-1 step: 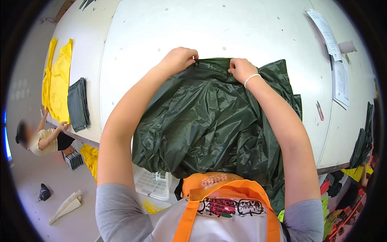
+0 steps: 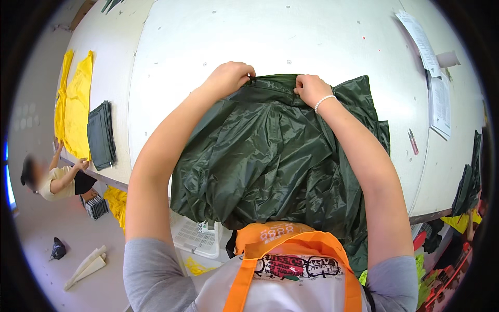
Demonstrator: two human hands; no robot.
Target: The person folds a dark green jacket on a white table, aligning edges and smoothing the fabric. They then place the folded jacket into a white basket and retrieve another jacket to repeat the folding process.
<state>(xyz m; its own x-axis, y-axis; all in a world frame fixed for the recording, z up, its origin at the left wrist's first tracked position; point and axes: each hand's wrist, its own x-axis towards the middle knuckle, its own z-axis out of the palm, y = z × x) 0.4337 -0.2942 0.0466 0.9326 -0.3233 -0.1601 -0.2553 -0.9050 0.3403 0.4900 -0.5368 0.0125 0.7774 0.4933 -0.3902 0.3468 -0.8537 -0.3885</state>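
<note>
A dark green, shiny, thin-cloth garment [image 2: 265, 151] lies creased on the white table [image 2: 249, 36], and its near end hangs over the front edge. My left hand [image 2: 232, 78] pinches the left end of the garment's far edge band, thumb and fingers together. At the right part of that same band, my right hand [image 2: 313, 89] holds the cloth, with a beaded bracelet on its wrist. Between the two hands the band runs nearly straight. A loose flap of the garment sticks out to the right of my right hand.
Thread snips [image 2: 412, 141] and papers [image 2: 440, 104] lie on the right. To the left are folded dark green cloth [image 2: 101, 134] and yellow cloth [image 2: 78, 104], which a co-worker [image 2: 60, 177] touches. A white basket [image 2: 196, 237] stands below the table edge.
</note>
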